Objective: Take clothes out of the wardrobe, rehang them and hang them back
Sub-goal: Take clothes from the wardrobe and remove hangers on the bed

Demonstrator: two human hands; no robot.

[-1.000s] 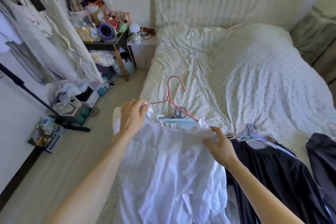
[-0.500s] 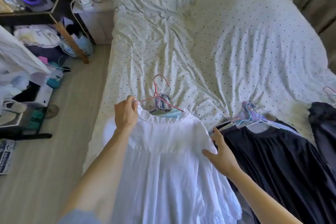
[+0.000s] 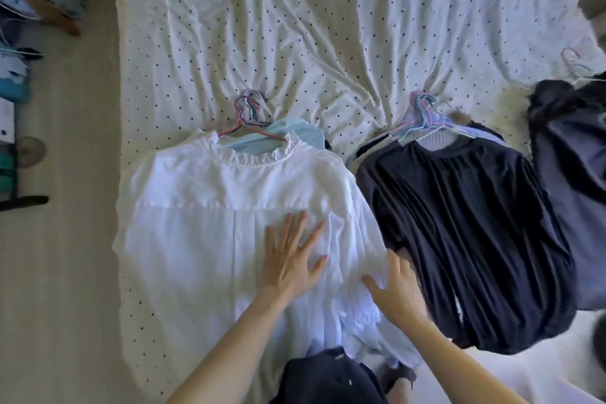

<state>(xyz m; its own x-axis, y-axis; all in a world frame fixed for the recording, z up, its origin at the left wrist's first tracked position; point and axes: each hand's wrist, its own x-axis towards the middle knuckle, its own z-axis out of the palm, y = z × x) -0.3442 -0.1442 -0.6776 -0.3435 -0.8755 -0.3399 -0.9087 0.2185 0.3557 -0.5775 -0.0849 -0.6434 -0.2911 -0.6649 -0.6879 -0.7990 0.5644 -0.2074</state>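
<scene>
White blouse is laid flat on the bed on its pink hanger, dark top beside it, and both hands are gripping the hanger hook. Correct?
Not quite. The head view shows both hands on the fabric, not the hook: the left hand lies flat on the white blouse, the right hand at its side edge. The pink hanger is untouched.

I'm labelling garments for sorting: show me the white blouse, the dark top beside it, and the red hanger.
white blouse [image 3: 196,207], head view, upper back panel.
dark top [image 3: 459,223], head view, middle of its pleated front.
red hanger [image 3: 241,120], head view, its neck below the hook.
</scene>
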